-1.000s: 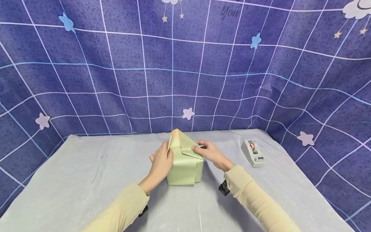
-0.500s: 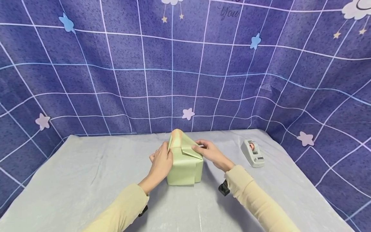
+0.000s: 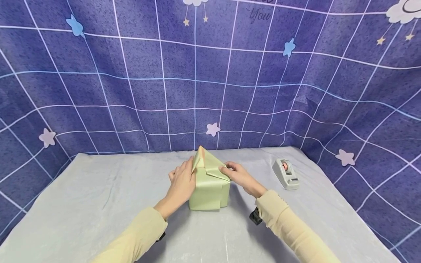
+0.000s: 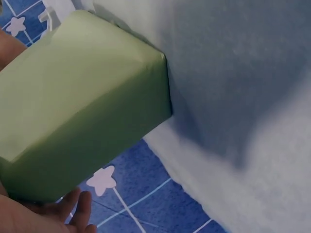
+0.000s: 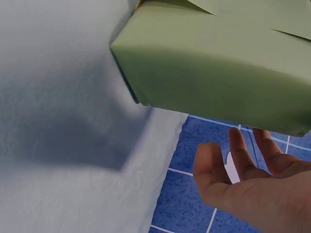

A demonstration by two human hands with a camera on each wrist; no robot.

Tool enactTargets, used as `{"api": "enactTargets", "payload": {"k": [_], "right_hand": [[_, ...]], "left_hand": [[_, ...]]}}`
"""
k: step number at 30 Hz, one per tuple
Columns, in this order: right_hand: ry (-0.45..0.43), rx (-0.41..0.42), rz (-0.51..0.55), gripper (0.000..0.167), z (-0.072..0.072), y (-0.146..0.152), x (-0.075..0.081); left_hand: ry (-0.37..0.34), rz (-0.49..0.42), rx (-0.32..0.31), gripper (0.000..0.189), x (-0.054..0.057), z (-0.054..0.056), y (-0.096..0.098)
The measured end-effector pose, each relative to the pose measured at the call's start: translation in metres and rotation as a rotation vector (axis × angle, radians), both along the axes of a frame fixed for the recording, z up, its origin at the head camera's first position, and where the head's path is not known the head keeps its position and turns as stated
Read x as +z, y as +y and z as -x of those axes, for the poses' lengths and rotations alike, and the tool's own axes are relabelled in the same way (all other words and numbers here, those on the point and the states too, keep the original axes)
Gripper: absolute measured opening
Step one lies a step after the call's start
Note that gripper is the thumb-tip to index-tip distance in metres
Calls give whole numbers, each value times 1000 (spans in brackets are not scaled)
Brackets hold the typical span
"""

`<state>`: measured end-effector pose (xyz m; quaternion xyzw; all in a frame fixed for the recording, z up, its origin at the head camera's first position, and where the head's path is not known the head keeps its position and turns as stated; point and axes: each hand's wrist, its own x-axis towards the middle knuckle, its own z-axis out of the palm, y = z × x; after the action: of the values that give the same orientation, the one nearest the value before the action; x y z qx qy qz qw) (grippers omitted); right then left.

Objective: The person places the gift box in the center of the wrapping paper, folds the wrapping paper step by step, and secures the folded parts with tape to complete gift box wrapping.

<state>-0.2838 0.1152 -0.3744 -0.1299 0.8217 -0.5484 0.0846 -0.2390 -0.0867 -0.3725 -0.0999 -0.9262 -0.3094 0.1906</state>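
Observation:
A box wrapped in pale green paper (image 3: pixel 207 191) stands on the cloth-covered table. At its top the wrapping paper (image 3: pixel 215 168) rises into a peaked fold, with a narrow orange strip showing near the tip. My left hand (image 3: pixel 181 184) holds the paper along the upper left edge. On the other side my right hand (image 3: pixel 241 177) pinches the upper right edge, thumb on the near face of the fold. Wide green sides of the box fill much of the left wrist view, with left fingers (image 4: pixel 80 208) curled below it. In the right wrist view, right fingers (image 5: pixel 238 150) reach toward its lower edge.
A white tape dispenser (image 3: pixel 286 174) with a small roll stands right of the box. Grey cloth (image 3: pixel 108 204) covers the table. Behind and at the sides hangs a blue curtain (image 3: pixel 148 91) with grid lines and stars.
The left side of the paper peak has folded inward, so less of the orange strip shows and the tip looks sharper. My left hand has shifted slightly; the right barely moved.

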Motion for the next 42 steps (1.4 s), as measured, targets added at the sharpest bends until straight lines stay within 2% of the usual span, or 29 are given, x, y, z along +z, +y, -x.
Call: {"api": "enactTargets", "payload": {"k": [3, 6, 9, 16, 19, 24, 29, 36, 42], "right_hand": [[8, -5, -12, 31, -1, 0, -1], [18, -16, -17, 30, -1, 0, -1], [20, -25, -18, 29, -1, 0, -1], [12, -23, -9, 31, -1, 0, -2], [10, -21, -4, 31, -1, 0, -2], [13, -26, -4, 30, 0, 0, -3], [15, -29, 0, 29, -1, 1, -4], [12, -27, 17, 31, -2, 1, -5], [3, -21, 19, 32, -1, 1, -6]], "left_hand": [[29, 51, -6, 48, 2, -1, 0], [2, 44, -22, 49, 3, -2, -1], [-74, -59, -52, 55, 3, -1, -2], [-238, -426, -86, 69, 0, 4, -12], [-292, -501, -96, 69, -2, 7, -14], [-365, -511, -95, 59, -7, 9, -17], [-416, -546, -149, 59, -8, 10, -17], [-413, -583, -214, 52, -9, 11, -18], [-485, -586, -236, 48, -9, 16, -20]]}}
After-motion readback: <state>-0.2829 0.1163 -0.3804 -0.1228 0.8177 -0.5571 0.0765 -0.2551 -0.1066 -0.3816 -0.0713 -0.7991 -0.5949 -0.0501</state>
